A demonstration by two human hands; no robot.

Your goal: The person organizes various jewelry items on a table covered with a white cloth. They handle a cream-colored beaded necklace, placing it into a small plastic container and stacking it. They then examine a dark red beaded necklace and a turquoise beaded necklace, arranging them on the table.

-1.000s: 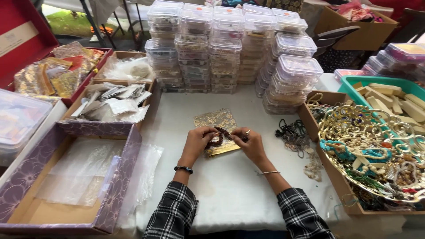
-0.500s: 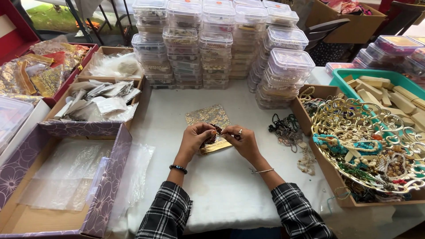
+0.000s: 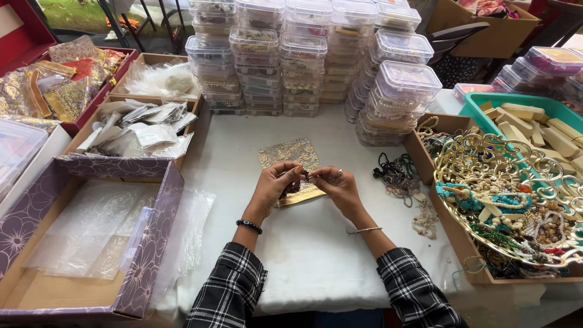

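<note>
1. head view: the left hand point(image 3: 276, 185) and right hand point(image 3: 336, 184) meet at the middle of the white counter point(image 3: 316, 255), fingertips pressed together on a small dark bead piece point(image 3: 302, 175); what it is exactly is too small to tell.
2. each grip pinches that piece from its own side, just above a gold patterned pouch point(image 3: 293, 167) lying flat on the counter.
3. at 3 o'clock of the hands lies a tangle of dark necklaces point(image 3: 398, 173); further that way a gold wire basket point(image 3: 486, 159) holds beads.
4. at 12 o'clock stand stacked clear plastic boxes point(image 3: 303, 54).
5. at 9 o'clock sits a purple floral box point(image 3: 152, 243) with clear bags.
</note>
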